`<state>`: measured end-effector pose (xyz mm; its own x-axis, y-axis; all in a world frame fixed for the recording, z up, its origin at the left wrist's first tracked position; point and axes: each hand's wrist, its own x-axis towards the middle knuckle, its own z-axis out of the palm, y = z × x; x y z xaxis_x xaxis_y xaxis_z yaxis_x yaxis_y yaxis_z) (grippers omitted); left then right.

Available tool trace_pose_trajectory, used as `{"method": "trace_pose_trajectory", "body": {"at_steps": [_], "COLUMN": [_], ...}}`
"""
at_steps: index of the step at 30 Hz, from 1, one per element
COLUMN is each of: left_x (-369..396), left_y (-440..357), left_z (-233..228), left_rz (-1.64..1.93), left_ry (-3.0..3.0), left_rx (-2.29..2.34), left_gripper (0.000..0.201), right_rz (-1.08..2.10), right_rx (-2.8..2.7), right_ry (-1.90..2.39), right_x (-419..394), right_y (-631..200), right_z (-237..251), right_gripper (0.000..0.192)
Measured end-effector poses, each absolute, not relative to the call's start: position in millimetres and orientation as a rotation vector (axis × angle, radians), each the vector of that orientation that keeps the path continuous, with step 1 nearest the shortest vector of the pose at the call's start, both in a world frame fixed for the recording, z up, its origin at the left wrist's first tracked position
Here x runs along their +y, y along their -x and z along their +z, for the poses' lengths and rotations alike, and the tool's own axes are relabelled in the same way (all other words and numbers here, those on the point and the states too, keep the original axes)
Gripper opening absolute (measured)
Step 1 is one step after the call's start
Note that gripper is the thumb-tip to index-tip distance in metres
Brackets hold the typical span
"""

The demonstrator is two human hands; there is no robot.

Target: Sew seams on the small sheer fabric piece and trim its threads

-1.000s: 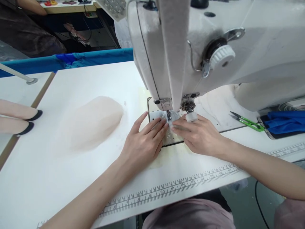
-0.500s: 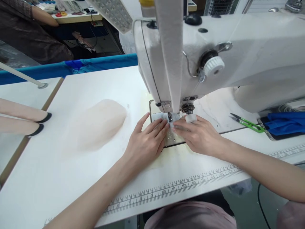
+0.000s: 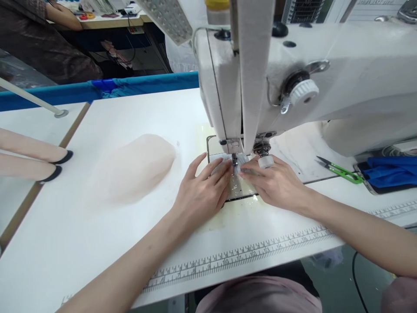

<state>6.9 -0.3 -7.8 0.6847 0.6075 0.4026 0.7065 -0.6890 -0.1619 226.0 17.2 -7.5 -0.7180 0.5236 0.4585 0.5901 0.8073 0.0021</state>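
A thin, whitish piece of fabric (image 3: 220, 157) lies under the presser foot (image 3: 234, 159) of the white sewing machine (image 3: 218, 95). My left hand (image 3: 202, 189) is palm down to the left of the foot, its bent fingertips closed on the fabric and the thumb mostly hidden. To the right of the foot, my right hand (image 3: 276, 180) pinches the fabric's right part between its fingers. Most of the piece is covered by my fingers. Both hands rest at the metal needle plate (image 3: 241, 189).
Green-handled thread snips (image 3: 342, 172) lie at the right beside a blue cloth (image 3: 391, 170) on a dark tray. A printed ruler (image 3: 241, 258) runs along the table's front edge. Two pale padded rods (image 3: 32, 145) reach in at left. Another person (image 3: 42, 43) is behind.
The camera view has shifted a little, so the machine appears further right. Both hands stay at the presser foot, with only slight movement of the fingers.
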Motion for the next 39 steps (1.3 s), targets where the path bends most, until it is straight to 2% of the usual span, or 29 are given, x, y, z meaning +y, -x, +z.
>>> {"method": "trace_pose_trajectory", "body": {"at_steps": [39], "left_x": [3.3], "left_y": [-7.6], "left_z": [-11.1], "left_rz": [-0.551], "left_ry": [2.573], "left_rx": [-1.087], "left_gripper": [0.035], "right_rz": [-0.484], "right_rx": [-2.59], "right_ry": [0.757], "right_x": [21.3], "right_y": [-227.4], "right_z": [-8.7], "right_gripper": [0.034]}}
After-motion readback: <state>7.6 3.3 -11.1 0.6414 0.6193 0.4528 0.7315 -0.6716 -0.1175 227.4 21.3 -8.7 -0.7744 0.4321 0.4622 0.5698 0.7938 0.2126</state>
